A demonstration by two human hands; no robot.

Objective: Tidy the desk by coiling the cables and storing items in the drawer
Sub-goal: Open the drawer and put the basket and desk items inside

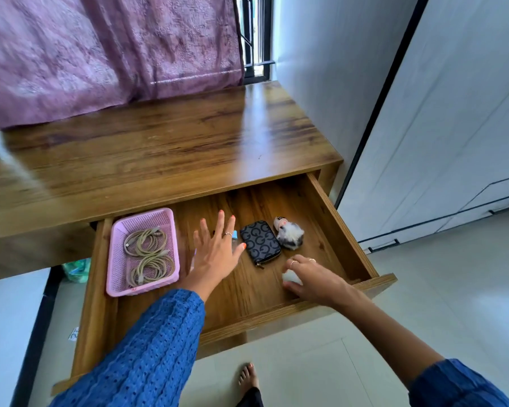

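The wooden drawer (pixel 344 221) under the desk top (pixel 159 148) is pulled out. At its left stands a pink mesh basket (pixel 116 277) holding two coiled beige cables (pixel 149 254). A dark patterned wallet (pixel 260 243) and a fluffy white-and-grey keychain (pixel 290 235) lie in the middle. My left hand (pixel 216 251) hovers flat with spread fingers between basket and wallet, partly covering a small blue-capped item (pixel 234 235). My right hand (pixel 312 279) has its fingers curled around a small white object (pixel 290 277) on the drawer floor near the front right.
A purple curtain (pixel 100 54) hangs behind the desk. A white wall and a white wardrobe (pixel 453 127) stand at the right. My bare foot (pixel 247 377) is on the tiled floor in front of the drawer. A green bag (pixel 77 268) lies under the desk.
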